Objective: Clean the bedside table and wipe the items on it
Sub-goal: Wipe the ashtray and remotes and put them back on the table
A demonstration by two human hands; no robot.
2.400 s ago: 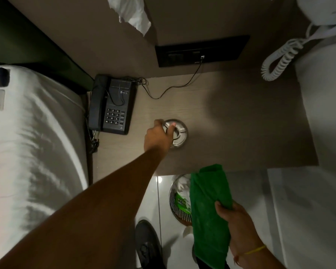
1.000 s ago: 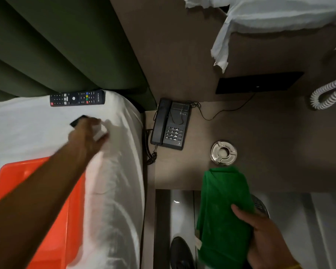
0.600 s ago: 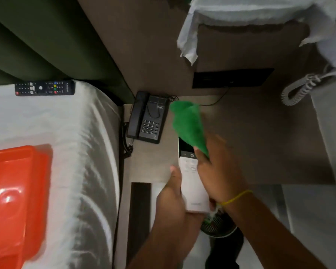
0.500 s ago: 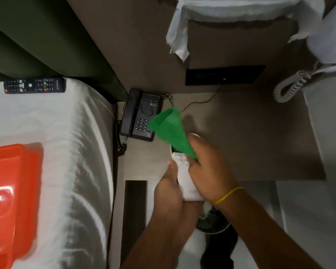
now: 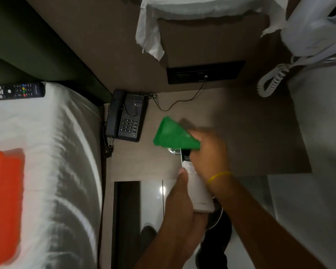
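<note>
My left hand grips a white remote control from below, over the front edge of the brown bedside table. My right hand holds a green cloth bunched against the remote's upper end, which it hides. A black telephone sits at the table's back left corner. A sliver of the metal ashtray shows beneath the cloth.
A white bed lies left of the table, with a black TV remote and an orange tray on it. A black socket panel with a cable is on the wall. A white coiled cord hangs at right. A bin stands below.
My left hand fetched the white remote from the bed and brought it over the table. My right hand brought the green cloth onto it and is rubbing along its upper end.
</note>
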